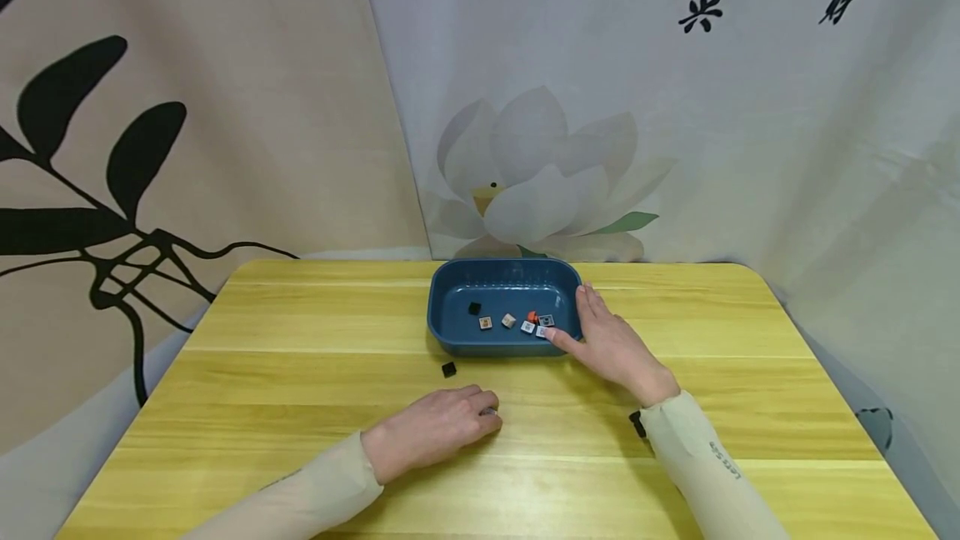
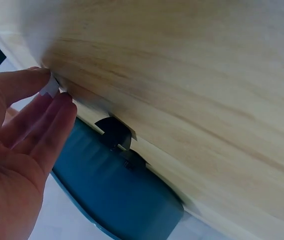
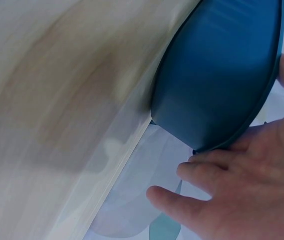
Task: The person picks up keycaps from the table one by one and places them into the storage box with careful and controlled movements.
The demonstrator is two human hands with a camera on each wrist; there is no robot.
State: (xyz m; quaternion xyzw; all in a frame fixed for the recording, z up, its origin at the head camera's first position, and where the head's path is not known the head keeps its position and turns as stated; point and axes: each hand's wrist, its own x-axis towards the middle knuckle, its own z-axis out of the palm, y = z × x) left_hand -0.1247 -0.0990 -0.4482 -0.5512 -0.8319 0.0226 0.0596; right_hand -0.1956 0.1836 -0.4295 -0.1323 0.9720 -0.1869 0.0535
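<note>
My left hand [image 1: 438,430] is low over the table in front of the tray, its thumb and fingertips pinching a small whitish piece [image 2: 51,86]. Its kind is hard to make out. The dark blue rectangular tray [image 1: 480,350] stands near the table's far edge. Against its right end, my right hand [image 1: 618,348] rests with straight fingers along the outside and the thumb at the front rim. Inside the tray lie several small square pieces, among them a tan one [image 1: 485,323], a black one [image 1: 475,307] and a white one [image 1: 528,327], beside a red-orange piece [image 1: 532,317].
One black square piece [image 1: 449,369] lies on the wooden table [image 1: 300,390] just in front of the tray. A small black object [image 1: 637,423] shows beside the right cuff. Behind the table hangs a printed curtain [image 1: 300,107] with leaves, a flower and black characters.
</note>
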